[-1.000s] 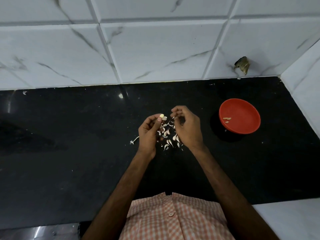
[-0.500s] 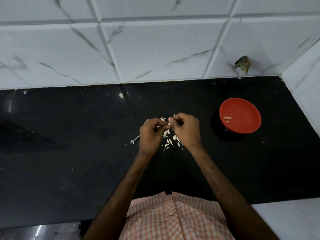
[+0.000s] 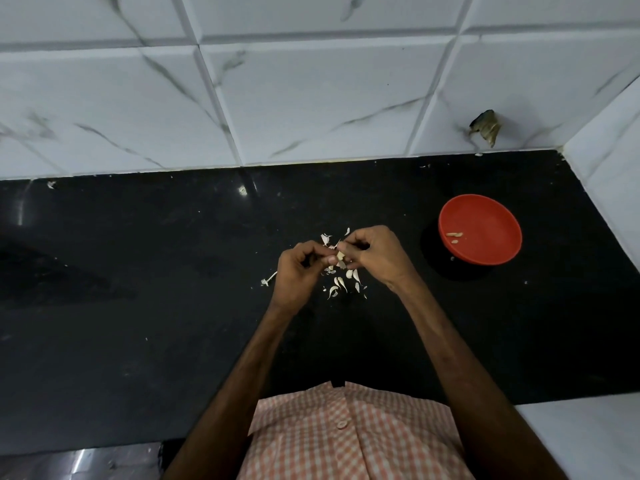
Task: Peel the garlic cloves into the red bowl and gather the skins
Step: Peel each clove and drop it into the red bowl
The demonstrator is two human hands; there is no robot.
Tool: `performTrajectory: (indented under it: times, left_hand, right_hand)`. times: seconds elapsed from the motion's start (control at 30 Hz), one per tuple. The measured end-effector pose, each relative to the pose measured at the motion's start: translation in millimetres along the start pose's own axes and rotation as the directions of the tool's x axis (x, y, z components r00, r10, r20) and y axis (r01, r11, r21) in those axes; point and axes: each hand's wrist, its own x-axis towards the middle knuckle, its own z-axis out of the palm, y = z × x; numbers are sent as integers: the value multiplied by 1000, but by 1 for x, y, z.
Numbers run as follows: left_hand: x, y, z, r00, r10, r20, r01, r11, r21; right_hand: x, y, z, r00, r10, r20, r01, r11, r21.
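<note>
Sensibly, both hands hover over the skins (image 3: 341,283), likely so scraps drop together: the left hand (image 3: 300,271) pinches the garlic clove (image 3: 340,255), the right hand (image 3: 376,255), fingers curled, pinches its peel; the red bowl (image 3: 491,220) sits to the right.

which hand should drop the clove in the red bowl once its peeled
Probably the right hand: the red bowl sits on its side, nearer it than the left hand, which would have to cross.

Legible text, labels, brands, numbers, signs: none readable on any surface in the head view.
</note>
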Motion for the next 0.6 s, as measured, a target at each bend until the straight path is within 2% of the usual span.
performTrajectory:
  times: [0.13,0.23,0.4,0.47,0.6]
  left_hand:
    - [2,5,6,998,-22,-62,17,997,-73]
    - [1,8,9,995,-43,-92,36,996,-79]
    - [1,7,7,997,-39,-61,39,999,-13]
    - [2,6,6,999,-20,-45,21,1000,22]
    - [0,6,8,996,-38,-77,36,999,-30]
  right_hand:
    - [-8,-3,10,987,-62,-147,91,975,200]
    - [-8,-1,14,971,-82,-223,123,976,177]
    - [-8,-4,14,957,-184,-225,192,981,14]
    - [-7,-6,11,958,-220,-181,217,975,-37]
    - [-5,-5,5,979,-155,-130,166,983,77]
